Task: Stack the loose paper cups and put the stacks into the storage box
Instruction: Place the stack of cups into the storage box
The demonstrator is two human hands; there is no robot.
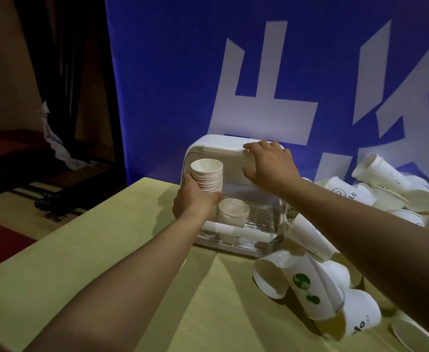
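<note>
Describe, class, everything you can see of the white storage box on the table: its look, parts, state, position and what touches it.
The storage box is white, plastic-looking, with rounded corners and a translucent flip-up lid, raised by the right hand, which rests on it. Inside lies a slatted rack; one short cup stack stands on it. The box sits on the yellow tablecloth before a blue banner. The left hand holds another stack of cups at its opening. Loose cups lean against its right side.
</note>
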